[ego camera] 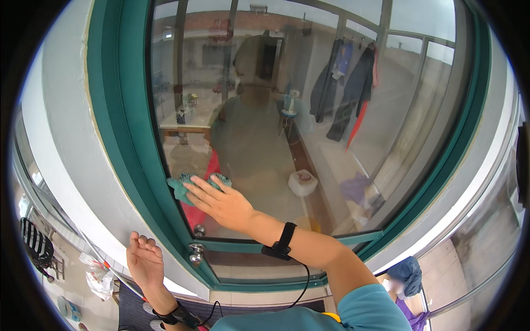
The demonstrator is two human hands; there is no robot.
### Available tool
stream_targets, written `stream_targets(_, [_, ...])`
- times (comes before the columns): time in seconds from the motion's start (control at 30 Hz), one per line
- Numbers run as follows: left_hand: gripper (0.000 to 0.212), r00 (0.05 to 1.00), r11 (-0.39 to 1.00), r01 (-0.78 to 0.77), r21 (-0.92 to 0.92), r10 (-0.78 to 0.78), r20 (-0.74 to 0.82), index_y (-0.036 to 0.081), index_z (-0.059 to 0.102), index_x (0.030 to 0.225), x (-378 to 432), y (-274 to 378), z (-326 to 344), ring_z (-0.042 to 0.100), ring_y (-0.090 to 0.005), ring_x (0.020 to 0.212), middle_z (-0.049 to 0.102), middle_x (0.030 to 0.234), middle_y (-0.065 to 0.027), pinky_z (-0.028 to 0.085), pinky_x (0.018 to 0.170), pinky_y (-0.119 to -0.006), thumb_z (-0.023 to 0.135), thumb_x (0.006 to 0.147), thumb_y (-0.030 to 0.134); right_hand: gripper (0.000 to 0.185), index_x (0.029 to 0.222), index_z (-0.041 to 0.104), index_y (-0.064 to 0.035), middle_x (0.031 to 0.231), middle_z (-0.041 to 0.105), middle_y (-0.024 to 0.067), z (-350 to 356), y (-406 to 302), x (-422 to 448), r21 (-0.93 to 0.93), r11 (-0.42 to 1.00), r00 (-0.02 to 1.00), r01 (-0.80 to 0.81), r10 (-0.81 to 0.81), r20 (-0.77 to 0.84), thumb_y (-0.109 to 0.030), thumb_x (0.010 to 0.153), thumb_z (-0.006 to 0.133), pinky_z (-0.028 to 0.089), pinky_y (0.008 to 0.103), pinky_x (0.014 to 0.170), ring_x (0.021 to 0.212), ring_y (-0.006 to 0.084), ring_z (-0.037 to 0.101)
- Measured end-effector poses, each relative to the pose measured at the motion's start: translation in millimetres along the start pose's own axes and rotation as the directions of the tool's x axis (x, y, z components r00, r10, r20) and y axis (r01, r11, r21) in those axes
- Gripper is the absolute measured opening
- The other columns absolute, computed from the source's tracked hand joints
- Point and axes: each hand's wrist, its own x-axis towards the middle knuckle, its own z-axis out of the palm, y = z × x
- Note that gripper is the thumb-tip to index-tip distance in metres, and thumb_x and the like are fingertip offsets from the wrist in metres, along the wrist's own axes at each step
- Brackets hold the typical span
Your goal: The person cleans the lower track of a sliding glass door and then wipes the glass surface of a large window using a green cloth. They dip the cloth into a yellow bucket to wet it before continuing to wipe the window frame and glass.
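My right hand (221, 207) lies flat with fingers spread, pressing a green cloth (182, 188) against the glass pane (256, 165) of a door. The cloth is bunched under and beyond my fingertips, at the pane's lower left edge. Part of it is hidden by the hand. My left hand (145, 260) is raised at the lower left, palm in view and fingers loosely curled, holding nothing. It is in front of the white wall edge, apart from the door. A black strap (285, 242) with a cable is on my right wrist, and another (178, 316) on my left.
A green door frame (136, 124) surrounds the glass, with a round metal knob (196, 253) below the cloth. Reflections cover the pane. At lower left are a long pole (93, 248), a white plastic bag (99, 277), a bucket (69, 309) and a dark mat (128, 308). Clothes (405, 277) lie at lower right.
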Motion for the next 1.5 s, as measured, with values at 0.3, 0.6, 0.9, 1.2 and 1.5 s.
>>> stream_targets(0.3, [0.019,0.999,0.999,-0.033,0.035,0.032,0.04,0.009,0.056,0.112,-2.2,17.0,-12.7,0.06,-0.0138,0.085,0.063,0.095,-0.0024,0.057,0.078,-0.031,0.044,0.1,0.016,0.053,0.132,0.053,-0.024,0.145,0.044,0.0009,-53.6,60.9,-38.9,-0.145,0.987,0.998,-0.064,0.065,-0.004,-0.026,0.08,0.065,0.027,0.0495,0.109,0.136,0.0217,0.037])
stream_targets(0.6, [0.016,0.998,0.998,-0.025,0.065,0.029,-0.06,0.008,0.055,0.106,13.9,0.8,-8.4,0.056,-0.0143,0.077,0.059,0.084,-0.002,0.052,0.067,-0.029,0.049,0.095,0.019,0.049,0.14,0.045,-0.0178,0.15,0.034,0.0167,-182.0,234.0,52.9,-0.277,0.774,0.729,-0.569,0.319,-0.606,-0.029,0.093,0.053,0.018,0.0634,0.109,0.139,0.0406,0.027])
stream_targets(0.9, [0.015,0.997,0.998,0.022,0.063,-0.018,-0.074,0.009,0.053,0.106,19.3,-18.1,-10.3,0.057,-0.014,0.077,0.057,0.084,-0.0007,0.055,0.065,-0.029,0.049,0.094,0.017,0.053,0.135,0.05,-0.02,0.145,0.042,0.0119,-129.7,150.2,134.5,-0.292,0.902,0.865,-0.317,0.149,-0.48,-0.024,0.084,0.065,0.024,0.0619,0.108,0.136,0.0355,0.034])
stream_targets(1.2, [0.015,0.994,0.998,-0.04,0.04,0.044,-0.101,0.009,0.054,0.103,0.0,-6.6,-18.0,0.057,-0.0153,0.075,0.059,0.082,-0.0025,0.052,0.064,-0.029,0.048,0.095,0.019,0.05,0.127,0.056,-0.0118,0.148,0.039,0.0074,-43.0,36.8,69.0,-0.049,0.99,0.992,0.129,-0.128,0.022,-0.022,0.078,0.065,0.024,0.0503,0.113,0.14,0.028,0.03])
stream_targets(1.5, [0.015,0.972,0.986,-0.149,0.079,0.16,-0.172,0.008,0.054,0.102,-20.1,20.3,-26.1,0.058,-0.0161,0.073,0.06,0.079,-0.0036,0.052,0.062,-0.029,0.048,0.096,0.02,0.057,0.129,0.054,-0.0174,0.146,0.041,0.0058,-93.9,94.8,104.0,-0.175,0.962,0.978,0.211,-0.205,0.048,-0.03,0.076,0.071,0.027,0.0507,0.111,0.138,0.0266,0.034])
